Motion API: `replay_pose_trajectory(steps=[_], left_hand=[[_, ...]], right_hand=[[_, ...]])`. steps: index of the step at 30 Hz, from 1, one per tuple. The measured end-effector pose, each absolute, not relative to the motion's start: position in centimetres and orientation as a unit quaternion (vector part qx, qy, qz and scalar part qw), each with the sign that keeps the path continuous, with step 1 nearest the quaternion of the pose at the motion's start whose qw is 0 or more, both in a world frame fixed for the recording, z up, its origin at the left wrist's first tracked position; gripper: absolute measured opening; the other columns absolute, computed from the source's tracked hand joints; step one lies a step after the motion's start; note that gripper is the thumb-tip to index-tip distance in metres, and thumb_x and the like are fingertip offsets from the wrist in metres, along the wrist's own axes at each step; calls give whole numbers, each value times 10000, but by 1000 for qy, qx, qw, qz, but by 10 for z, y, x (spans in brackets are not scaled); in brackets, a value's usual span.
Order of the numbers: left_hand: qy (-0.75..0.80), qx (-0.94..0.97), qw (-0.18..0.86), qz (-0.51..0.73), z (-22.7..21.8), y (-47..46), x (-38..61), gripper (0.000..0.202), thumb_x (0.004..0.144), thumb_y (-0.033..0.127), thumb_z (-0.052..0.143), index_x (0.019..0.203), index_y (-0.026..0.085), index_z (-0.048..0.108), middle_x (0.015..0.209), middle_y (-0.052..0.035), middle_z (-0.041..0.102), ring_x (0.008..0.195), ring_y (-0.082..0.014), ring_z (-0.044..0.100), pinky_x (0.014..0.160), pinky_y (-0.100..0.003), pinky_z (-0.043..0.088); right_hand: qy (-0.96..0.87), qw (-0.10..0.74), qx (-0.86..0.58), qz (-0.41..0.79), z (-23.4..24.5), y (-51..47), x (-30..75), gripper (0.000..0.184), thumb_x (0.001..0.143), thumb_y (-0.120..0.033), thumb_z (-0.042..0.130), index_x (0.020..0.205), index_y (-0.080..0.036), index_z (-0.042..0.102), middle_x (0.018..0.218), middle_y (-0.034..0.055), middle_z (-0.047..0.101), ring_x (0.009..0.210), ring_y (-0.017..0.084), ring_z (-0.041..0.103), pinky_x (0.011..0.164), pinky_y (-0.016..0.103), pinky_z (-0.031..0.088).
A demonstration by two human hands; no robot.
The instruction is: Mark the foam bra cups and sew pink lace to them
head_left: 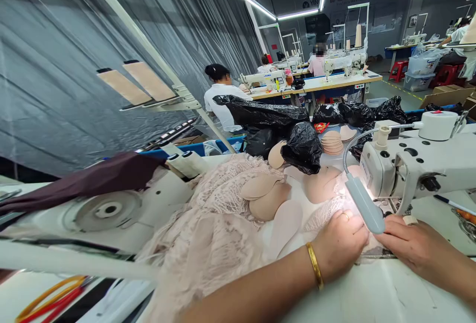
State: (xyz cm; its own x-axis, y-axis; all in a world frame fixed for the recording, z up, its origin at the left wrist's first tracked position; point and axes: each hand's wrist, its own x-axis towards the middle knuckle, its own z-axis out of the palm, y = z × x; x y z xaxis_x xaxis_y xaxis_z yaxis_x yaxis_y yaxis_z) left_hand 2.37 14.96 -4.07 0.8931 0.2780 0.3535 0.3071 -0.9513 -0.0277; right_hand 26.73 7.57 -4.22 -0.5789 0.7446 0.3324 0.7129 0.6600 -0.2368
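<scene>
Under the head of a white sewing machine (379,164), my left hand (340,238) has its fingers closed on a pale pink lace bra piece (320,214). My right hand (412,243) lies just right of it by the needle area, fingers bent; the grey lamp head (364,204) covers its fingertips, so what it grips is hidden. The lamp lights the lace between the hands. Left of my left hand are beige bra cups (267,201) and a flat pale pad (285,224), next to a heap of beige lace fabric (215,219).
Black plastic bags (301,147) and stacked cup pads (332,142) lie behind the work. A thread stand with two cones (148,80) rises at left above dark cloth (82,179). Red- and yellow-handled scissors (55,298) lie lower left. Co-workers (223,95) sit beyond at other machines.
</scene>
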Motion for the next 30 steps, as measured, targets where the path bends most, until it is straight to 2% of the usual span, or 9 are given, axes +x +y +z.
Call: replay_pose_trajectory(steps=[5,11,17,24,30], left_hand=[[-118,-981,20,-153,-34,168,22,183,1058,205,523,969,171,679,923,-77,692,905,-226,639,872,-382,505],[-114,-986,13,-123,-30,186,17,170,1051,288,584,1079,210,733,1083,-98,757,1078,-265,658,1031,-433,459],[-109,-986,17,-125,-33,193,15,232,1061,320,555,1155,234,750,1138,-108,785,1129,-281,667,1099,-488,434],[-94,-985,53,-136,-40,191,18,193,1023,189,581,1126,199,743,1153,-114,769,1153,-264,678,1121,-467,458],[-95,-985,72,-122,-39,195,17,198,1035,217,570,1118,212,749,1134,-99,766,1135,-263,670,1137,-487,442]], right_hand=[[-875,231,-424,48,-43,77,262,326,1064,-97,440,1067,-262,720,968,57,734,872,230,658,683,312,499],[-865,240,-438,33,-47,80,261,297,1054,-112,473,1086,-274,720,1048,62,744,906,233,673,702,314,521],[-868,212,-449,33,-48,81,264,321,1042,-96,453,1035,-275,720,1043,65,742,915,245,683,692,318,532],[-866,200,-458,16,-56,78,268,322,1045,-118,460,1175,-279,707,1107,77,741,904,244,686,680,310,536],[-865,200,-459,10,-57,79,268,335,1048,-147,467,1210,-292,720,1073,73,742,846,245,678,654,322,533]])
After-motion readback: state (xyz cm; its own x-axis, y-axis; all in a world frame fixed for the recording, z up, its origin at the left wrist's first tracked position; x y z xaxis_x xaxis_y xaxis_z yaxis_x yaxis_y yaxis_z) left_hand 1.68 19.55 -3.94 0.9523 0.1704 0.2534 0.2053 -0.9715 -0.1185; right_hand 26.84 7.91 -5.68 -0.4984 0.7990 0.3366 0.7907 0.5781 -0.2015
